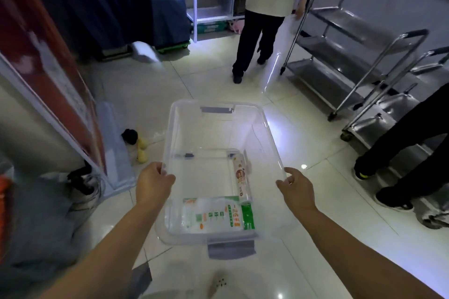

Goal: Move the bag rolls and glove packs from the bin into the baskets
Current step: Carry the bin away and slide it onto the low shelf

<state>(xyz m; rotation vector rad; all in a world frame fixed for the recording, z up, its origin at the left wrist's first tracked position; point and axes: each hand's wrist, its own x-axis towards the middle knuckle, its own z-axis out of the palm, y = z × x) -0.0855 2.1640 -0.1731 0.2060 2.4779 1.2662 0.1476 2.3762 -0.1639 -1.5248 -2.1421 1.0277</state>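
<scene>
A clear plastic bin [218,107] with grey latches is held above the tiled floor in front of me. My left hand [153,181] grips its left rim and my right hand [295,187] grips its right rim. Inside, a bag roll [240,175] with an orange and white label lies along the right wall. A flat glove pack [218,213] with green print lies at the bin's near end. No baskets are in view.
Steel trolleys [340,56] stand at the right. One person [264,19] stands ahead by a white shelf rack [211,0]; another person's legs [401,153] are at the right. A red sign panel [48,68] and cables [82,182] are at the left.
</scene>
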